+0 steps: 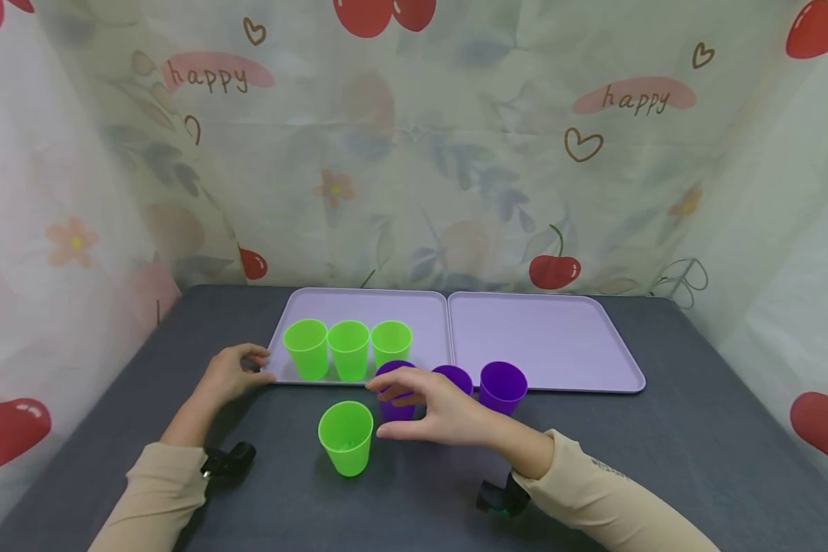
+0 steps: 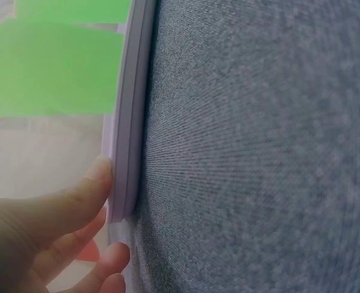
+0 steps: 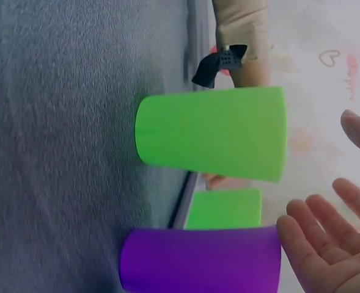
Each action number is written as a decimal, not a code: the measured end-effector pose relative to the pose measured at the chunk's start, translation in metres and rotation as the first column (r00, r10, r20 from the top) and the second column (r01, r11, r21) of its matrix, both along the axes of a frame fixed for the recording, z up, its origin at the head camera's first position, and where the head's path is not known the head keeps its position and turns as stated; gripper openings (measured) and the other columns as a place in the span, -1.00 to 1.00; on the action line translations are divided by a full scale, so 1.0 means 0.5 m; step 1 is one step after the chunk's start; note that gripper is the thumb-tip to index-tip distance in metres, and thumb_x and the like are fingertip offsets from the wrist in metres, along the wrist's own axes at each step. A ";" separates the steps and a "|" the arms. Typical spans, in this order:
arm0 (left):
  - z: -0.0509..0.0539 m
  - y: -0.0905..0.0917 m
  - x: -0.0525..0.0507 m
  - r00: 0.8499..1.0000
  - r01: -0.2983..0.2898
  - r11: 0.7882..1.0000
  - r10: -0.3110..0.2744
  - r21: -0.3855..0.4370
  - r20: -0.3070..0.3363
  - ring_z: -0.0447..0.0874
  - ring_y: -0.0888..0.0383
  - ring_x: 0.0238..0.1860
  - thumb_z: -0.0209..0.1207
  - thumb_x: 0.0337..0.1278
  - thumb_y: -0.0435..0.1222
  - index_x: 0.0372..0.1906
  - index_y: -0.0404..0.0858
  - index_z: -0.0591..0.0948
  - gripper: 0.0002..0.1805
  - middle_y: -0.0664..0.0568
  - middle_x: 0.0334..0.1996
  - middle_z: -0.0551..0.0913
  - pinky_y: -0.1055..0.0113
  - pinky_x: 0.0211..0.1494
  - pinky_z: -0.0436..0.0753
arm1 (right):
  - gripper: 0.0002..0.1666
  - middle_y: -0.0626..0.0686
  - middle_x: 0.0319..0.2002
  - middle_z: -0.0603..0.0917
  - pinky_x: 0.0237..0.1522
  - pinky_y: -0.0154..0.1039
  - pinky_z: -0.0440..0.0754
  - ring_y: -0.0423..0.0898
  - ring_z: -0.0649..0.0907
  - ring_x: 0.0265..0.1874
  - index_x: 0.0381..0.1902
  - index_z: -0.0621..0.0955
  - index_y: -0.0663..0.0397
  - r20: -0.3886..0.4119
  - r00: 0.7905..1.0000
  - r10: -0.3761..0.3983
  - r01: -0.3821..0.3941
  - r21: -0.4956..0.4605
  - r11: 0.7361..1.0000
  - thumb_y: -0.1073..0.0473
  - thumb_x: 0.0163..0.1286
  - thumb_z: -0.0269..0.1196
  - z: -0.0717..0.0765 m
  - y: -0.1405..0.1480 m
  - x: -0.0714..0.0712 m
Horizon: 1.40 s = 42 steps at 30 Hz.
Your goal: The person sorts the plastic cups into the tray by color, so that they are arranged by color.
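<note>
My left hand (image 1: 231,374) is at the near left corner of the left lilac tray (image 1: 431,330), its thumb on the rim (image 2: 126,140) and its fingers bent around the corner. Three green cups (image 1: 307,350) stand upright in a row in that tray. My right hand (image 1: 445,406) hovers with fingers spread and nothing held, partly covering a purple cup (image 1: 396,410). In the right wrist view its fingertips are beside the rim of a purple cup (image 3: 201,259). Left of that hand, a single green cup (image 1: 347,441) stands upright on the dark cloth, apart from the fingers.
Two more purple cups stand in front of the trays; one (image 1: 502,387) is at the right, the other (image 1: 455,377) is partly behind my right hand. A second lilac tray (image 1: 538,337) adjoins the first. A patterned curtain (image 1: 414,153) backs the dark table (image 1: 262,498).
</note>
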<state>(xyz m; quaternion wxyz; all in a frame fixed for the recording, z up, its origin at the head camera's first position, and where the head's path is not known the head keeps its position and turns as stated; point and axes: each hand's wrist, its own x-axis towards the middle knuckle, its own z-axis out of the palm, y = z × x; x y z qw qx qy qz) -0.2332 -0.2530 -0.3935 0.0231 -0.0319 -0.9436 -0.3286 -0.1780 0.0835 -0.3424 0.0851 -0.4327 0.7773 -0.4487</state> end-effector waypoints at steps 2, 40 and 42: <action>0.000 0.000 0.000 1.000 0.001 1.000 -0.001 0.002 -0.001 0.65 -0.13 -0.22 0.38 -0.14 -0.34 -0.06 -0.50 0.55 -0.51 -0.33 -0.21 0.65 0.24 -0.24 0.54 | -0.42 0.14 0.09 0.56 0.08 -0.24 0.58 -0.01 0.63 0.03 0.13 0.48 0.18 -0.004 1.000 -0.002 0.002 0.003 1.000 0.21 0.14 0.35 -0.006 -0.007 0.002; 0.002 -0.001 0.000 1.000 0.013 1.000 -0.013 0.005 -0.001 0.63 -0.11 -0.23 0.38 -0.16 -0.35 -0.06 -0.51 0.55 -0.51 -0.32 -0.23 0.64 0.28 -0.25 0.50 | -0.30 0.01 0.11 0.57 0.04 -0.44 0.54 -0.12 0.58 0.08 0.15 0.48 0.05 -0.047 0.992 -0.113 0.117 0.093 0.989 0.12 0.03 0.44 -0.036 -0.076 0.026; 0.002 -0.001 0.000 1.000 0.011 1.000 -0.011 0.002 0.000 0.63 -0.10 -0.23 0.38 -0.16 -0.34 -0.06 -0.51 0.55 -0.51 -0.32 -0.23 0.64 0.28 -0.25 0.49 | -0.31 0.01 0.10 0.57 0.03 -0.46 0.53 -0.12 0.58 0.07 0.15 0.48 0.05 -0.046 0.992 -0.115 0.119 0.087 0.989 0.13 0.02 0.44 -0.037 -0.076 0.025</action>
